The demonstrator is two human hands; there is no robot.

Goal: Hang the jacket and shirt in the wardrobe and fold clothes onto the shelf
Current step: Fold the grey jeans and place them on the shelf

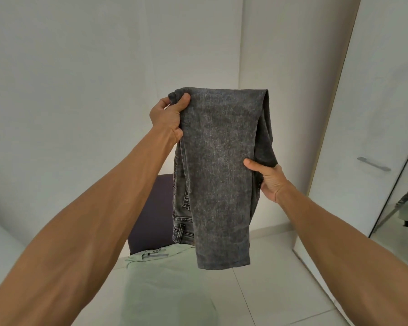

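Left hand (167,116), right hand (270,181) — thumbs (184,99) over folded jeans (222,149) (fingers hidden behind)

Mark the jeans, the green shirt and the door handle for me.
jeans (222,172), head view, middle of the folded front panel.
green shirt (165,285), head view, chest area below the collar.
door handle (373,164), head view, middle of the metal bar.

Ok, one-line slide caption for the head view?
Left hand and right hand hold folded grey jeans up, with a pale green shirt lying below.
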